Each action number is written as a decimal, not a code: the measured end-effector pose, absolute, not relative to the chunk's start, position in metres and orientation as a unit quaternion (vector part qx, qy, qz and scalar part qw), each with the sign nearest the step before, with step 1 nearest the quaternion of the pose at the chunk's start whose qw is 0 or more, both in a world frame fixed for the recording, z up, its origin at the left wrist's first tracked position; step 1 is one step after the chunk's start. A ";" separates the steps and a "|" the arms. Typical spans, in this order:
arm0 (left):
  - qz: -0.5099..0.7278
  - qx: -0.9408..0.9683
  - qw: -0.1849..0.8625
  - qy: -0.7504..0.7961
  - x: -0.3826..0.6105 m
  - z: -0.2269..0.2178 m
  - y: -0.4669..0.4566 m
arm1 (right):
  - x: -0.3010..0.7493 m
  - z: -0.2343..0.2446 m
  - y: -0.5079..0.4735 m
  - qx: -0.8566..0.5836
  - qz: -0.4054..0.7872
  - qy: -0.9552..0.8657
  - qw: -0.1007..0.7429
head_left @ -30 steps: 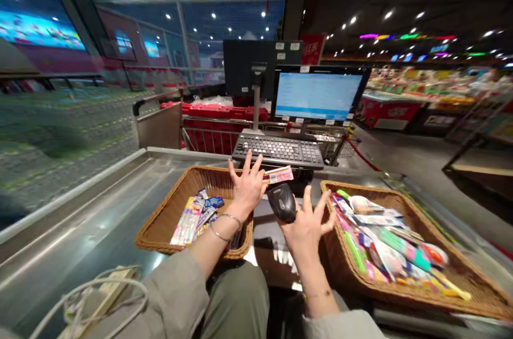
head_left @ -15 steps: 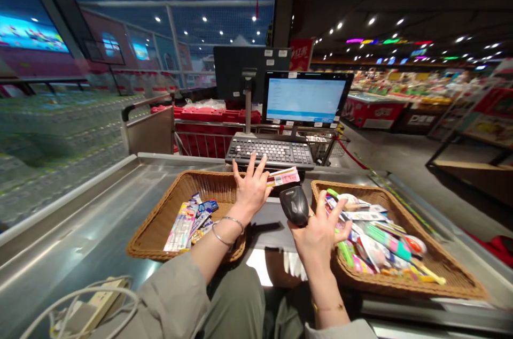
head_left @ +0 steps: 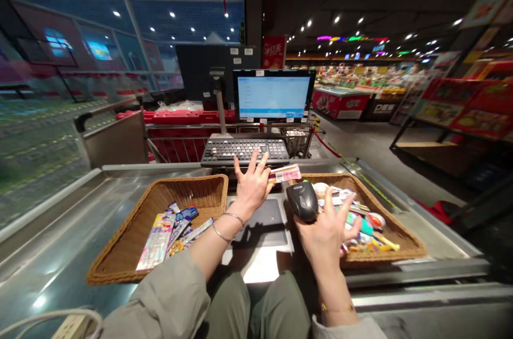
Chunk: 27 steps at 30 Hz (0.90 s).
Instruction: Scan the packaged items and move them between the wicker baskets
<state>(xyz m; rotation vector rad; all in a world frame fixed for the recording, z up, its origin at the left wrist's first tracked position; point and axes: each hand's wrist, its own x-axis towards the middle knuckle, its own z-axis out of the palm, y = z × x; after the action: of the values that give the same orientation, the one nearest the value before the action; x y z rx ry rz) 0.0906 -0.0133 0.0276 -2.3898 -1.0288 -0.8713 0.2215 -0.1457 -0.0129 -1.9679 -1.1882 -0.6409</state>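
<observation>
My left hand (head_left: 251, 187) is raised over the counter between two wicker baskets, pinching a flat pink and white packet (head_left: 285, 174) between thumb and forefinger while its other fingers spread. Just right of it my right hand (head_left: 325, 228) grips a black handheld scanner (head_left: 302, 200), whose head points toward the packet. The left basket (head_left: 120, 253) holds a few flat packets. The right basket (head_left: 401, 240) is full of several colourful packets.
A black keyboard (head_left: 244, 152) and a lit monitor (head_left: 273, 95) stand behind the baskets. The steel counter (head_left: 60, 253) stretches left, with a white cable and power strip (head_left: 68, 325) at the near left corner. Red carts (head_left: 188, 130) stand behind; store shelves stand at right.
My view has swung to the right, so the baskets and screen sit further left in frame. Both hands keep their hold, with the scanner still close to the packet.
</observation>
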 end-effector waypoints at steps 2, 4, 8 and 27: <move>-0.311 -0.859 0.197 -0.357 0.102 0.027 -0.014 | 0.228 -0.012 -0.149 -0.772 -0.250 -0.450 0.374; -0.310 -0.864 0.197 -0.346 0.113 0.026 -0.015 | 0.236 -0.011 -0.152 -0.779 -0.248 -0.431 0.381; -0.309 -0.873 0.195 -0.324 0.136 0.023 -0.018 | 0.254 -0.009 -0.158 -0.794 -0.249 -0.397 0.388; -0.294 -0.913 0.138 -0.247 0.229 0.009 -0.031 | 0.333 -0.029 -0.200 -0.818 -0.242 -0.264 0.450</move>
<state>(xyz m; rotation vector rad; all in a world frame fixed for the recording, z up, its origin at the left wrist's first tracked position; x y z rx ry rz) 0.2288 -0.0305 0.0090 -2.6398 -0.7142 -0.8510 0.3329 -0.1996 -0.0290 -2.0231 -0.6517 -0.5985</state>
